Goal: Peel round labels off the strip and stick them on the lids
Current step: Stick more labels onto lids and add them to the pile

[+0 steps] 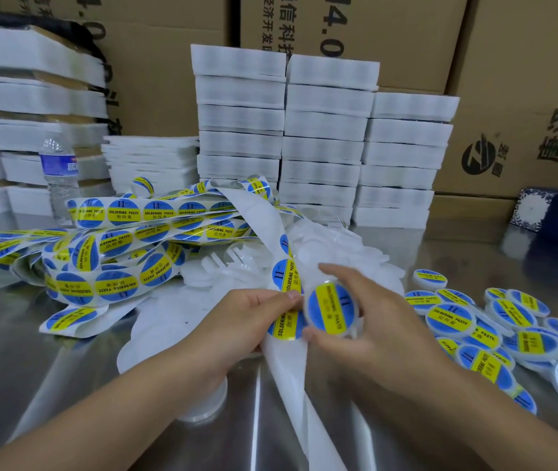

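My left hand pinches the white label strip, thumb beside a blue-and-yellow round label on it. Just right of it, my right hand grips a clear round lid between thumb and fingers; a blue-and-yellow "soldering paste" label covers its face. The strip runs from a tangled heap of labelled strip at the left, through my left hand and down toward the lower edge of the view. Unlabelled white lids lie piled behind my hands.
Several labelled lids are heaped at the right on the shiny metal table. Stacks of white trays and cardboard boxes stand behind. A water bottle is at the left, a dark blue box at far right.
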The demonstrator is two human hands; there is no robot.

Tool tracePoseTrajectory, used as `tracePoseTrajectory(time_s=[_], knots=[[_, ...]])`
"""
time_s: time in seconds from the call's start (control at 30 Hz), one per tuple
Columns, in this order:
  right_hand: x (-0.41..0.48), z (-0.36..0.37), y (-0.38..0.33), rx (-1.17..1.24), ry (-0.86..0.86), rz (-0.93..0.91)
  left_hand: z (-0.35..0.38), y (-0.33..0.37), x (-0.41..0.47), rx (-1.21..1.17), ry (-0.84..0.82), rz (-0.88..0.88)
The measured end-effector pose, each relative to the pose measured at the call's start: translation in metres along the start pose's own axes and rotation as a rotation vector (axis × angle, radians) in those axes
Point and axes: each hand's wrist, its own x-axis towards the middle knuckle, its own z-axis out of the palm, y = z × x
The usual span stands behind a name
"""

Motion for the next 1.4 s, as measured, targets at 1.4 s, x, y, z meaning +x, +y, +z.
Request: tracePoseTrajectory(time_s=[1.4], knots=[[0.025, -0.035, 0.003, 1.511, -0.281, 0.68, -0.009, 0.037, 0.03, -0.4, 0.206, -0.083]])
